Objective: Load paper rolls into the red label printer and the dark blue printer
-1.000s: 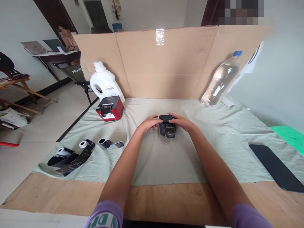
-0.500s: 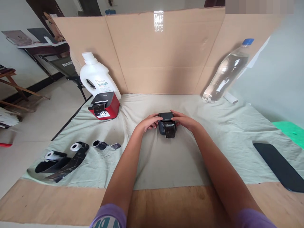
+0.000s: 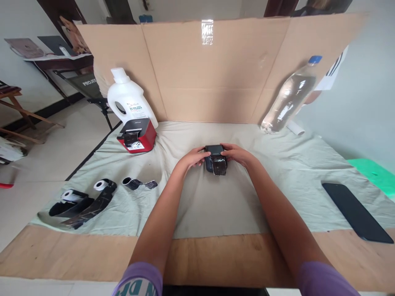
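Both sides of the small black device (image 3: pixel 214 150) call for light, even pressure, with the dark strip (image 3: pixel 219 167) at its front left unpinched. It sits on the cloth (image 3: pixel 216 205) over the bench (image 3: pixel 216 259), between the left hand (image 3: pixel 194 158) and the right hand (image 3: pixel 237 153), their fingers closed on it and thumbs at its top edge.

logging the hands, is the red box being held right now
No, the left hand and right hand are on the small dark device, away from the red box.
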`<state>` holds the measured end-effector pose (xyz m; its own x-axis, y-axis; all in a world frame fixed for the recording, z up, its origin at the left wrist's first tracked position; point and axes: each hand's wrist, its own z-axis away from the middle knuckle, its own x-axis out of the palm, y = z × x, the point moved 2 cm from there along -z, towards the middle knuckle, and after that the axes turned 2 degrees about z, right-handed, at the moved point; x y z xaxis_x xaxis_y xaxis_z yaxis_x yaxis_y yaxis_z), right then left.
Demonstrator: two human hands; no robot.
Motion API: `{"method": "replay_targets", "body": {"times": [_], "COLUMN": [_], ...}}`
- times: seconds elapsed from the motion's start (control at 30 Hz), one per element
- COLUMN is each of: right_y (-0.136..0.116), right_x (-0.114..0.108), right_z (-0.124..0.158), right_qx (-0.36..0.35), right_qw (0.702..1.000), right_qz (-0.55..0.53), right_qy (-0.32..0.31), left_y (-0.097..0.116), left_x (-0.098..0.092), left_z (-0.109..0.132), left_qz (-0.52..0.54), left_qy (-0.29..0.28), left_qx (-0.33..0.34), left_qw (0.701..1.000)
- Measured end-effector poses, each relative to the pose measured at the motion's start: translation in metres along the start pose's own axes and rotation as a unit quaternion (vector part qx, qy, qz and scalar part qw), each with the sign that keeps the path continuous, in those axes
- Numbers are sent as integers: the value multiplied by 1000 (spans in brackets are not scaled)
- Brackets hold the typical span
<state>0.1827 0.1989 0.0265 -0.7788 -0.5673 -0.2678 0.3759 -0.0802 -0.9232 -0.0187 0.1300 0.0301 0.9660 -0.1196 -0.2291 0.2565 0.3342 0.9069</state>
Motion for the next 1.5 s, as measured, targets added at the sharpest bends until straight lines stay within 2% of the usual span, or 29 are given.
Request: {"method": "replay_targets", "body": {"times": [0.1,0.3,0.4,0.47,0.63,0.7,1.03,1.2,1.33,1.4,1.5], "right_y": [5,19,23,24,28,29,27,21,9,4,4], "right_x": [0,1,1,1,0,1,9,9,7,13,35], "right_z": [-2,-6,-7,-8,-7,-6,-2,1,14,25,38], "right_qx": [-3,17,24,23,8,5,2,15,58,63,7], "right_qw": [1000,995,994,993,983,980,974,978,985,987,984], "right_qz": [-16,-59,-61,-73,-123,-132,-62,-26,38,64,118], "right_qy": [-2,79,85,89,139,148,217,209,157,135,134], "left_y": [-3,-14,-17,-17,-12,-11,-22,-25,-26,-24,-21], "left_x": [-1,-2,-4,-8,-20,-21,-18,-16,-11,-8,-3], "left_z": [0,-4,-5,-5,-3,-2,-8,-13,-13,-11,-8], "left_qz": [-7,19,33,42,54,57,162,190,175,171,171], "left_qy": [1,11,0,-3,40,35,1,-1,-2,-2,2], "left_qx": [-7,-12,-19,-27,-36,-41,-45,-46,-53,-52,-39], "left_qw": [1000,1000,999,999,997,997,986,981,983,984,985]}}
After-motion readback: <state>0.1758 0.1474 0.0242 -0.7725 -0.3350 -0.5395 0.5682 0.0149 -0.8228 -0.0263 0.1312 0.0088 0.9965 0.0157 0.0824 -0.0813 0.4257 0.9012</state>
